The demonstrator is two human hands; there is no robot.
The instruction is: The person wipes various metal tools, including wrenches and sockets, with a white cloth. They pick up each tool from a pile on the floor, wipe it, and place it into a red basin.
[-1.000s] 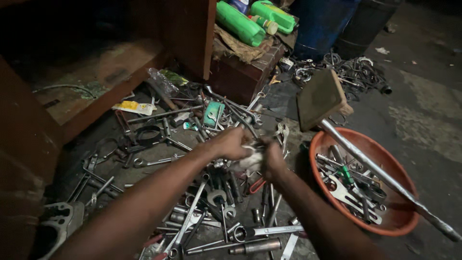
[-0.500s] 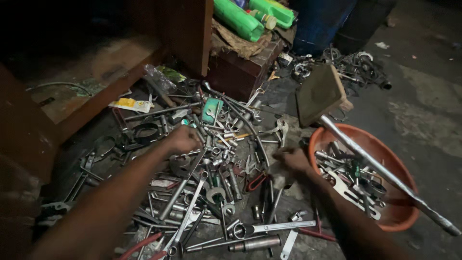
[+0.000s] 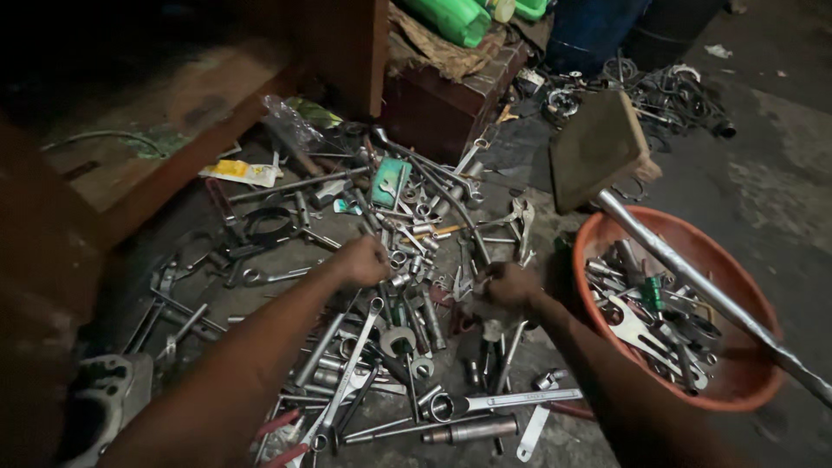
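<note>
over the tool pile, left hand and right hand now apart, grips unclear

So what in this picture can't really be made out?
Head view:
- Left hand: knuckles face the camera, so whether it grips anything in the tool pile cannot be told.
- Right hand: its fingers curl under, hiding what they touch.
- Long metal bar: its end is cut off by the right edge.
- Wooden shelf: the interior is too dark to see.
- Orange basin: its small tools overlap, so single pieces blur.
</note>
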